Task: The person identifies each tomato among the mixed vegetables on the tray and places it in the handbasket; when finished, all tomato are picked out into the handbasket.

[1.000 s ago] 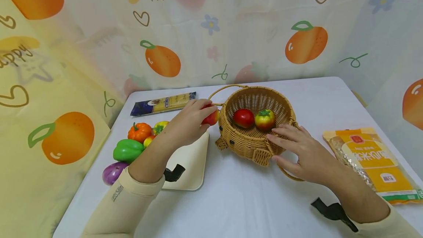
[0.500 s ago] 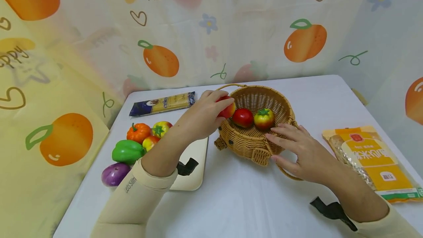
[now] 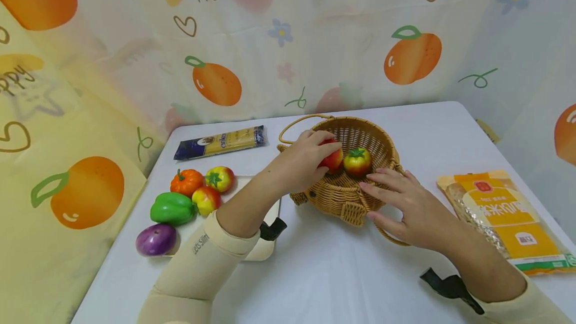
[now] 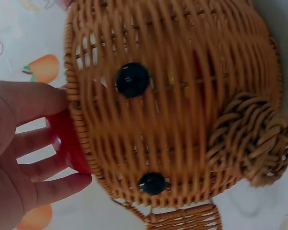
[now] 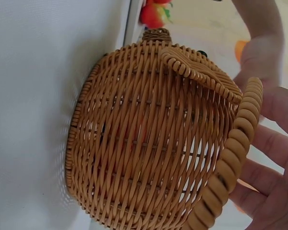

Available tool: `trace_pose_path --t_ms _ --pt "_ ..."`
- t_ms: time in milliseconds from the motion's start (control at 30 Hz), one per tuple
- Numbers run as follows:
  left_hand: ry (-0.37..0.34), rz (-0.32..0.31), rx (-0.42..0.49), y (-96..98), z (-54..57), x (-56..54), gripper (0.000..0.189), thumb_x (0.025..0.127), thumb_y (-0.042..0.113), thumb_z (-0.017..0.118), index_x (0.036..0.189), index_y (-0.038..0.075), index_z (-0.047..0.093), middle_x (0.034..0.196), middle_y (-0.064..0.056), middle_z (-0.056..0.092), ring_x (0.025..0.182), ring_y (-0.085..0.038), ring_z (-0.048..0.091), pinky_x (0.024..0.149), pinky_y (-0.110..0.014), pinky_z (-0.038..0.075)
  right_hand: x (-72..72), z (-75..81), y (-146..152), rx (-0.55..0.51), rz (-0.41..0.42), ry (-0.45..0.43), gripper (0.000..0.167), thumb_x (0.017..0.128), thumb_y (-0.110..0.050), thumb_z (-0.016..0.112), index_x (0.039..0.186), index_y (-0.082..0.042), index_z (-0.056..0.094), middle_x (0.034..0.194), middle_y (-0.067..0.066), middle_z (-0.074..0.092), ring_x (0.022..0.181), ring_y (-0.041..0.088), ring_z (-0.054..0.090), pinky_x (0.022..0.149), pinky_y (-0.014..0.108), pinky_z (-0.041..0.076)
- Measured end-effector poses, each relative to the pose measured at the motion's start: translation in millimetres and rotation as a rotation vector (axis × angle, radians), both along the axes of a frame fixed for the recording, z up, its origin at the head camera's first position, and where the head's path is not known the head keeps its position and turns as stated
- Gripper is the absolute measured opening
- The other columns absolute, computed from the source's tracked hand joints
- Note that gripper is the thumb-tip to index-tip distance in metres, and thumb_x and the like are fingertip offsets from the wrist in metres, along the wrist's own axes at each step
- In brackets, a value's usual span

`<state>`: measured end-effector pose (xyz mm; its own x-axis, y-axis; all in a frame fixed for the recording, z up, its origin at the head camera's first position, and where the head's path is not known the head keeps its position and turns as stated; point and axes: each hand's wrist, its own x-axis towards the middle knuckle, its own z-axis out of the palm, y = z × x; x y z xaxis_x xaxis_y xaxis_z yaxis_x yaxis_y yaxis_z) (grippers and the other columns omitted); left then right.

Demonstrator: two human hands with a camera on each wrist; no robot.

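My left hand (image 3: 306, 161) reaches over the rim of a wicker basket (image 3: 333, 201) and holds a round red-and-yellow fruit (image 3: 333, 159) just inside it. In the left wrist view, thumb and fingers curl about the fruit's red side (image 4: 69, 143) at the rim; the basket's weave hides the rest. A yellow-and-red fruit with a green leafy cap (image 3: 357, 162) lies in the basket beside it. My right hand (image 3: 409, 209) rests its spread, relaxed fingers at the basket's near right rim, by the looped handle (image 5: 230, 158). The dark red fruit seen earlier inside is hidden.
On the left, a cream tray (image 3: 261, 252) bears an orange pumpkin (image 3: 186, 182), a green pepper (image 3: 172, 208), a purple eggplant (image 3: 156, 240) and two yellow-red fruits (image 3: 207, 200). A long blue-and-yellow packet (image 3: 220, 142) lies behind; a yellow-orange grain bag (image 3: 504, 219) is at right.
My left hand has carried the red-and-yellow fruit rightward from beside the basket to inside its rim, now covering the dark red fruit. My right hand has stayed at the rim.
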<state>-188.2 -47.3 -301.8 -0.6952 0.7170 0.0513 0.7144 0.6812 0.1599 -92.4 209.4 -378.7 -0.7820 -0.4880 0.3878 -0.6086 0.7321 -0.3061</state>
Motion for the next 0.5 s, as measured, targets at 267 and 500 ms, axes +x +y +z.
trace_pose_path --t_ms 267,500 --pt "-0.043 0.001 0.02 1.5 -12.7 -4.8 0.055 0.099 0.022 0.068 0.151 0.016 0.052 0.155 -0.011 0.044 0.142 -0.031 0.043 0.116 -0.042 0.043 0.2 0.0 -0.7 0.0 -0.003 0.004 0.058 0.086 -0.031 0.081 0.141 -0.022 0.064 0.145 0.007 0.06 0.14 0.034 0.047 0.105 0.076 0.037" --pt "-0.059 0.039 0.059 -1.6 -14.6 -3.7 0.058 0.098 0.022 0.069 0.153 0.021 0.05 0.163 -0.009 0.034 0.149 -0.031 0.034 0.117 -0.042 0.041 0.8 -0.3 -0.9 -0.011 -0.011 -0.006 0.058 0.085 -0.029 0.082 0.14 -0.023 0.065 0.145 0.007 0.06 0.14 0.034 0.046 0.106 0.076 0.036"
